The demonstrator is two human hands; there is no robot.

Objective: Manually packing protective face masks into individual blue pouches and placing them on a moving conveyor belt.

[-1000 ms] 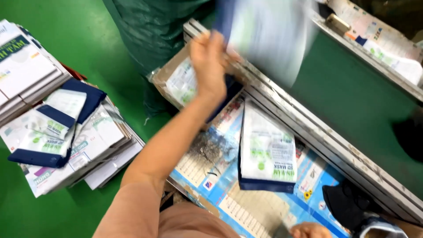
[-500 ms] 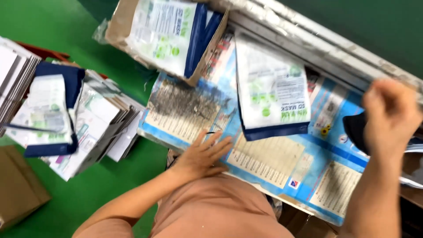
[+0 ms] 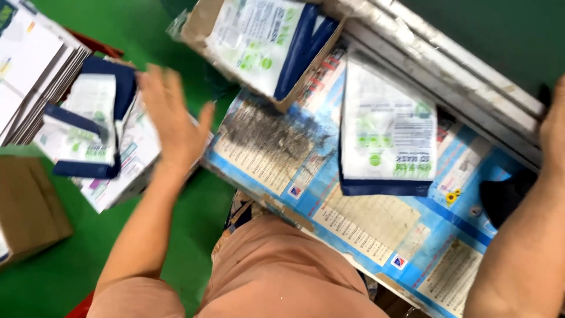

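Left hand (image 3: 168, 121) motion-blurred, fingers spread and released, holding nothing, hovering over the pouch stack (image 3: 88, 132) left of the surface (image 3: 365, 229). Loose white-and-navy pouch (image 3: 385, 132) lies flat mid-surface, touching neither hand. Right hand (image 3: 553, 126) cut off at frame edge, right of that pouch by the metal rail (image 3: 447, 65); fingers out of view, can't tell their state. Cardboard box of pouches (image 3: 265, 44) sits at the surface's far-left corner, partly cropped.
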